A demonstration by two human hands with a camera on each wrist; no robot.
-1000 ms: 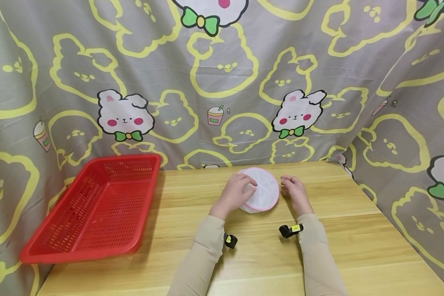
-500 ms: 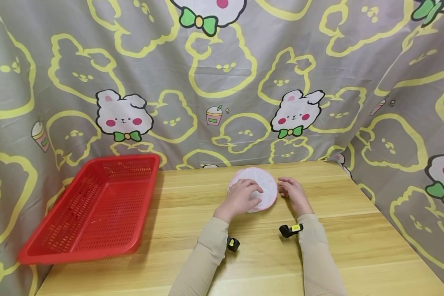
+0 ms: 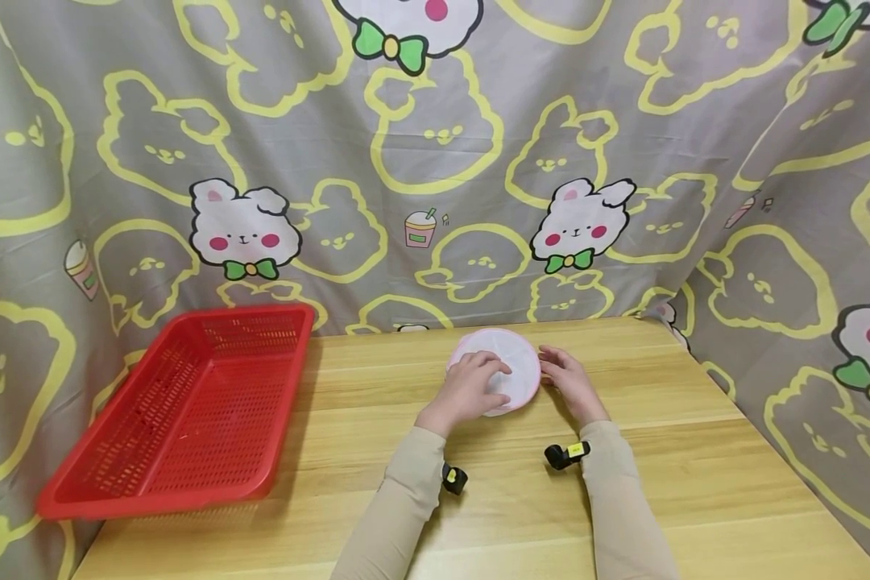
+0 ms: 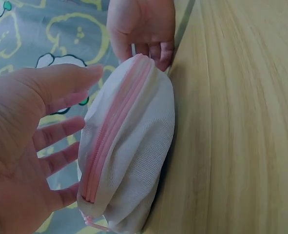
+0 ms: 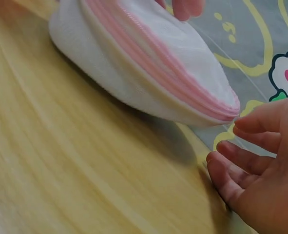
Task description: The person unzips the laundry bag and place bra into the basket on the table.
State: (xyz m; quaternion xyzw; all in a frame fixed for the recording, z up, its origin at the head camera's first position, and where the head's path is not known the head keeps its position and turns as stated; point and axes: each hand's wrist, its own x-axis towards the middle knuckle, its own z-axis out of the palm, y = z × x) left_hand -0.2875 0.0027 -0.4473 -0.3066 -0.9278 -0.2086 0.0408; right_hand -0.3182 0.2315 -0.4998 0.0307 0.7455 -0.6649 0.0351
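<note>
A round white fabric zip bag (image 3: 511, 348) with pink edging sits on the wooden table near its back edge. From the left wrist view, its pink zipper (image 4: 115, 131) runs along the side, with a pink pull at the lower end. My left hand (image 3: 467, 391) lies over the top of the bag with fingers spread, not curled round it. At the bag's right edge is my right hand (image 3: 569, 383), fingers loosely bent. In the right wrist view its thumb (image 5: 260, 117) is at the bag's rim; whether it touches is hard to tell. What is inside the bag is hidden.
A red plastic basket (image 3: 188, 503) with slotted walls stands on the left of the table (image 3: 696, 467). Behind and beside the table hangs a grey curtain (image 3: 471, 121) with cartoon prints. A black camera is strapped at each wrist.
The bag has shifted slightly left and lies flatter. My left hand has moved right, further over its top. My right hand has come closer to the bag's right edge.
</note>
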